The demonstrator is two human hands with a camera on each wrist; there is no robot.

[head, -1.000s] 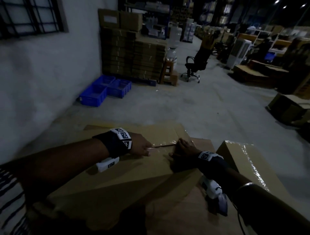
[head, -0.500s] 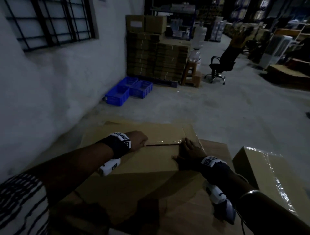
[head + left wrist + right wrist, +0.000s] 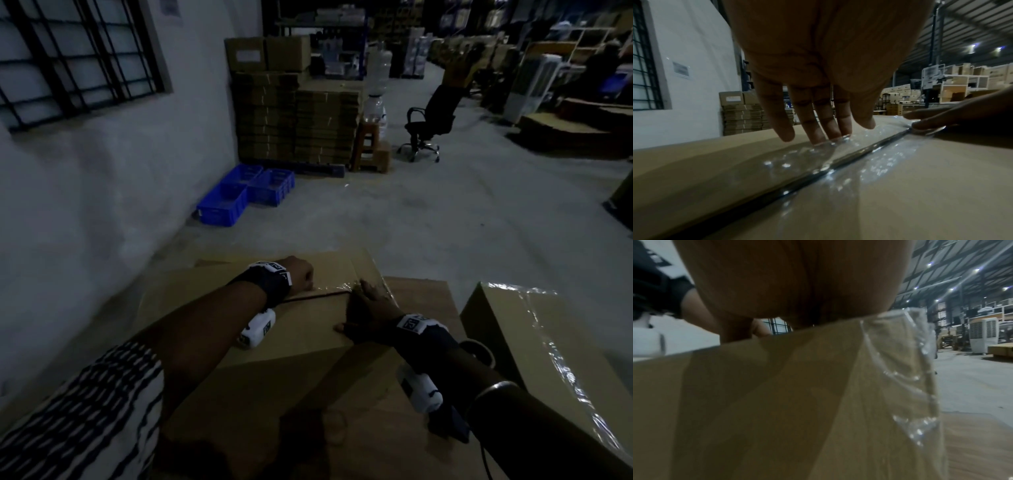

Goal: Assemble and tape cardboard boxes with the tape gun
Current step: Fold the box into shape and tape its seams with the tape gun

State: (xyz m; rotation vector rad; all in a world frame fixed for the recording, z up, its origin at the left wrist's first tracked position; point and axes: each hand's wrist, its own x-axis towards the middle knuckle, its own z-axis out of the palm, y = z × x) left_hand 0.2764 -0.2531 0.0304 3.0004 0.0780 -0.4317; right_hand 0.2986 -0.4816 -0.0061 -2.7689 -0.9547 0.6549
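Both hands lie flat and hold nothing: left hand (image 3: 301, 274) fingertips press the clear tape (image 3: 838, 160) on the box (image 3: 308, 329) seam, whose long axis runs rightward to the right hand (image 3: 371, 308) at the far edge.

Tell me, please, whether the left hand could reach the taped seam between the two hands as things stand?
Probably yes. The left hand already presses its fingertips on the clear tape beside the seam, and nothing lies between it and the right hand.
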